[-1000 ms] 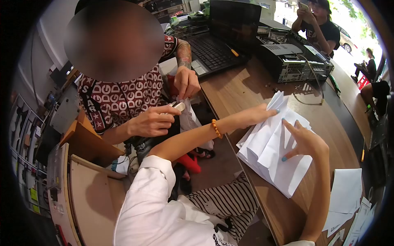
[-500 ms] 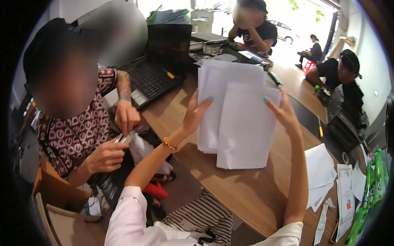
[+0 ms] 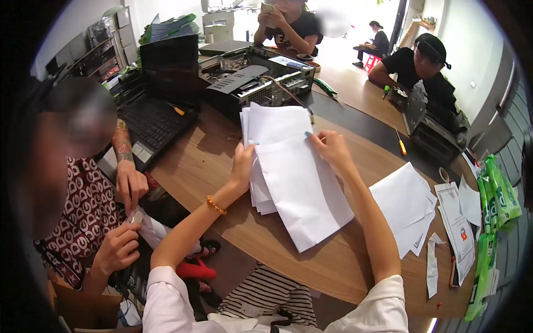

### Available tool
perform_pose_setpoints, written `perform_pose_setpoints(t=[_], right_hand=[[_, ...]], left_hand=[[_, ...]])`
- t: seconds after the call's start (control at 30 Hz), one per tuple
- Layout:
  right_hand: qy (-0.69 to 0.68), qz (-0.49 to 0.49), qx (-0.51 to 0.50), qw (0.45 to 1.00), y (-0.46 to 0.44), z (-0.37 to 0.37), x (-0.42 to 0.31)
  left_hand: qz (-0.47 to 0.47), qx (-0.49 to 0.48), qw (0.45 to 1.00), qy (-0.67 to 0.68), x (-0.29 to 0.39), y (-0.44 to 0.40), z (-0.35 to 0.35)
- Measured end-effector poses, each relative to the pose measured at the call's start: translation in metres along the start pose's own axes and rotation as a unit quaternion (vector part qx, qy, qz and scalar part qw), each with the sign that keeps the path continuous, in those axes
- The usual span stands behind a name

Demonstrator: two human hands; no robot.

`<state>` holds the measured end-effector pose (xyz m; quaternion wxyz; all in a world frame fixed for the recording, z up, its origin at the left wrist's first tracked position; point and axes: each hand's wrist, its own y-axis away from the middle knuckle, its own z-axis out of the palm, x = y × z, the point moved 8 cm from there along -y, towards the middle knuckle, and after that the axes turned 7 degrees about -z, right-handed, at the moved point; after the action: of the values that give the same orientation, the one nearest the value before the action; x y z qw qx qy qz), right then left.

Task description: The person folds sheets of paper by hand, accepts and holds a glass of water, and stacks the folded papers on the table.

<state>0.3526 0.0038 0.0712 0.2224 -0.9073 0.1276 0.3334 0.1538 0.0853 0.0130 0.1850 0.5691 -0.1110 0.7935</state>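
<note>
A stack of white paper sheets (image 3: pixel 272 123) is held up over the wooden table. My left hand (image 3: pixel 243 166) grips the stack at its left edge, thumb on the front. At the upper right corner of the front sheet (image 3: pixel 305 194), my right hand (image 3: pixel 332 149) pinches the paper between thumb and fingers. This front sheet slants across the others, its lower end reaching down to the right. Its visible face looks blank. Several sheets behind it are partly hidden.
Loose papers (image 3: pixel 404 205) and a printed document (image 3: pixel 456 222) lie to the right, beside green packets (image 3: pixel 498 188). An orange-handled screwdriver (image 3: pixel 401 145) lies farther back. An opened computer case (image 3: pixel 261 75) and a laptop (image 3: pixel 158 119) stand beyond. A person sits close on my left; others sit behind the table.
The stack has come lower and nearer the tabletop. My right hand has pulled the front sheet askew, its bottom swinging right. The view has turned right, and the far person now holds up a phone.
</note>
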Motion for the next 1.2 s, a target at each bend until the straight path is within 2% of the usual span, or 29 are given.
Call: perform_pose_setpoints(t=[0.03, 0.07, 0.1, 0.17, 0.2, 0.3, 0.33, 0.37, 0.43, 0.5, 0.57, 0.63, 0.7, 0.73, 0.77, 0.83, 0.9, 0.93, 1.0, 1.03, 1.1, 1.17, 1.2], right_hand=[[0.082, 0.013, -0.064, 0.994, 0.001, 0.006, 0.005], [0.102, 0.054, -0.144, 0.983, 0.003, 0.011, 0.015], [0.103, 0.061, -0.141, 0.983, 0.001, 0.006, 0.025], [0.035, -0.023, -0.325, 0.945, 0.009, 0.026, 0.033], [-0.018, 0.023, -0.335, 0.942, 0.013, 0.022, 0.037], [-0.031, 0.036, -0.270, 0.962, 0.002, 0.000, 0.044], [-0.125, 0.057, -0.206, 0.969, 0.001, -0.007, 0.043], [-0.125, 0.059, -0.206, 0.969, 0.000, -0.003, 0.046], [-0.240, 0.062, -0.135, 0.959, -0.006, 0.000, 0.050], [-0.236, 0.054, -0.136, 0.961, -0.005, 0.008, 0.045], [-0.157, 0.062, -0.145, 0.975, -0.002, 0.014, 0.036], [-0.147, 0.047, -0.125, 0.980, -0.004, 0.021, 0.031], [-0.083, 0.004, -0.122, 0.989, -0.007, 0.022, 0.025], [-0.080, 0.015, -0.114, 0.990, -0.007, 0.024, 0.029], [-0.075, -0.011, -0.095, 0.993, -0.008, 0.023, 0.027], [-0.086, -0.037, -0.094, 0.991, -0.005, 0.018, 0.017], [-0.010, 0.038, -0.161, 0.986, 0.003, 0.009, 0.020], [-0.005, 0.046, -0.148, 0.988, 0.005, -0.003, 0.029], [0.171, -0.113, -0.038, 0.978, 0.014, -0.029, 0.026], [0.177, -0.102, -0.032, 0.978, 0.019, -0.039, 0.045], [0.318, -0.330, -0.013, 0.889, 0.048, -0.062, 0.041], [0.326, -0.287, -0.025, 0.900, 0.075, -0.092, 0.056], [0.326, -0.249, -0.039, 0.911, 0.085, -0.102, 0.063]], left_hand=[[0.000, -0.006, 1.000, 0.012, -0.004, -0.004, -0.001], [-0.001, -0.005, 1.000, 0.008, -0.007, -0.007, -0.004], [-0.006, -0.011, 1.000, 0.009, -0.009, -0.011, -0.007], [-0.050, -0.017, 0.998, -0.023, -0.020, -0.019, -0.009], [-0.053, -0.020, 0.998, -0.023, -0.014, -0.013, -0.005], [-0.031, -0.022, 0.998, -0.050, -0.017, -0.017, -0.004], [-0.030, -0.033, 0.998, -0.048, -0.018, -0.016, -0.002], [-0.032, -0.034, 0.998, -0.048, -0.019, -0.016, -0.001], [-0.002, -0.060, 0.996, -0.065, -0.014, -0.013, 0.005], [-0.010, -0.057, 0.998, -0.038, -0.012, -0.012, 0.007], [-0.016, -0.055, 0.998, -0.012, -0.008, -0.008, 0.009], [0.000, -0.039, 0.990, -0.133, -0.005, -0.008, 0.009], [-0.019, -0.065, 0.986, -0.150, -0.007, -0.009, 0.009], [-0.036, -0.085, 0.982, -0.166, -0.011, -0.010, 0.010], [-0.031, -0.094, 0.986, -0.137, -0.012, -0.009, 0.010], [-0.009, -0.067, 0.970, -0.234, -0.020, -0.020, -0.003], [0.010, -0.076, 0.968, -0.241, -0.026, -0.029, -0.008], [0.017, -0.052, 0.967, -0.250, -0.029, -0.033, -0.012], [0.010, -0.071, 0.968, -0.240, -0.034, -0.038, -0.014], [-0.005, -0.087, 0.970, -0.228, -0.032, -0.036, -0.010], [-0.015, -0.120, 0.966, -0.227, -0.031, -0.035, -0.004], [-0.050, -0.143, 0.965, -0.213, -0.039, -0.042, -0.001], [-0.016, -0.161, 0.966, -0.202, -0.041, -0.048, 0.003]])
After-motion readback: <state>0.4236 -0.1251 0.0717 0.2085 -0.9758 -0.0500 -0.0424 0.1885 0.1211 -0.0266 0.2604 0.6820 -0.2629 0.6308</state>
